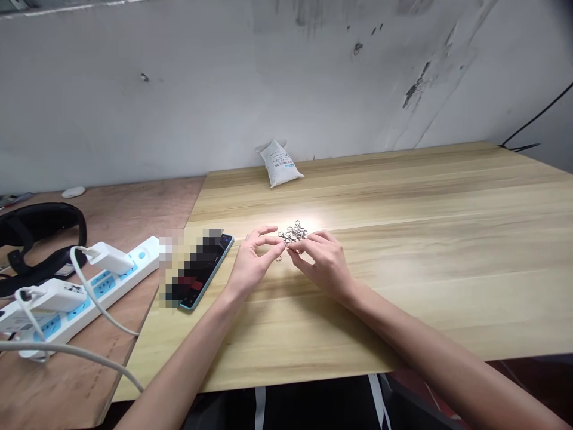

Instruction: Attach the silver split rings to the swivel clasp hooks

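Small silver metal rings and clasp-like pieces (296,229) lie heaped on the wooden table, just beyond my fingertips. My left hand (253,260) has its thumb and index finger pinched at the near left side of the heap. A thin metal ring (279,258) hangs or lies right below that pinch. Close beside it, my right hand (323,261) also pinches with thumb and fingers, nearly touching the left fingertips. A tiny metal part shows between the two hands, too small to make out fully.
A phone (208,272) lies left of my left hand, partly pixelated. Farther left are a white power strip (150,254) with plugs and cables, and a black strapped headset (80,224). A white packet (281,167) rests near the wall. The table's front edge (313,382) is close to me.
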Motion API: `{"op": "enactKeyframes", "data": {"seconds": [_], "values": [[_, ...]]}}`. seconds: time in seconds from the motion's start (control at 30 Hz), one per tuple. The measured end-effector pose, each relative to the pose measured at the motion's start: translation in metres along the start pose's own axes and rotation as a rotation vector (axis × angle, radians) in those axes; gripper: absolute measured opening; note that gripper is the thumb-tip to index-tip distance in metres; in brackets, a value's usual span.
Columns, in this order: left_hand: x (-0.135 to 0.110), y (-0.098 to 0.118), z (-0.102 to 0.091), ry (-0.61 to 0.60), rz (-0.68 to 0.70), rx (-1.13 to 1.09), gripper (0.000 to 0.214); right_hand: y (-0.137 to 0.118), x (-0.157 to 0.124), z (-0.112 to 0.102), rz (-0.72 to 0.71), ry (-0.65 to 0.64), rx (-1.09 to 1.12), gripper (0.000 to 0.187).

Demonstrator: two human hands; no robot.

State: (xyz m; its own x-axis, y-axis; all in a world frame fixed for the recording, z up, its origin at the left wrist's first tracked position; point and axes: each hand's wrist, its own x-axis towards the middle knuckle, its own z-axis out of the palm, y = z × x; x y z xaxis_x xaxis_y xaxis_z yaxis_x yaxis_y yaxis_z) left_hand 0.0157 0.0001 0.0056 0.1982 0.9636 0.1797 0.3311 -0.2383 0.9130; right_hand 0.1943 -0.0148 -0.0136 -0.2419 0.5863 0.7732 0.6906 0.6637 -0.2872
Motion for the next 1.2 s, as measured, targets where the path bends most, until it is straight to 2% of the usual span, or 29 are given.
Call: {"op": "enactKeyframes", "data": {"seconds": [0.27,0.4,0.5,0.63,0.77,0.93,1.1,1.2], "values": [[0.000,0.001,-0.003,-0.063,-0.078,-0.145,0.012,0.001,-0.001,0.000,-0.155,0.031,-0.121,0.010],[0.000,0.000,-0.005,-0.082,-0.067,-0.118,0.010,0.000,-0.002,-0.001,-0.186,-0.029,-0.153,0.013],[0.001,0.001,-0.006,-0.102,-0.040,-0.027,0.010,-0.002,-0.002,-0.002,-0.198,-0.084,-0.176,0.016],[0.001,0.001,-0.010,-0.075,0.009,0.133,0.010,-0.003,-0.002,-0.002,-0.216,-0.072,-0.175,0.016],[-0.001,0.001,-0.014,-0.095,0.120,0.240,0.010,0.000,-0.002,-0.001,-0.204,-0.074,-0.159,0.016],[-0.001,0.001,-0.014,-0.093,0.212,0.339,0.008,0.005,-0.003,0.000,-0.180,-0.129,-0.117,0.017],[-0.001,0.000,-0.013,-0.128,0.275,0.424,0.010,0.008,-0.002,-0.003,-0.216,-0.208,-0.058,0.019],[-0.002,0.001,-0.012,-0.118,0.323,0.502,0.010,0.007,-0.001,-0.003,-0.171,-0.226,0.000,0.018]]}}
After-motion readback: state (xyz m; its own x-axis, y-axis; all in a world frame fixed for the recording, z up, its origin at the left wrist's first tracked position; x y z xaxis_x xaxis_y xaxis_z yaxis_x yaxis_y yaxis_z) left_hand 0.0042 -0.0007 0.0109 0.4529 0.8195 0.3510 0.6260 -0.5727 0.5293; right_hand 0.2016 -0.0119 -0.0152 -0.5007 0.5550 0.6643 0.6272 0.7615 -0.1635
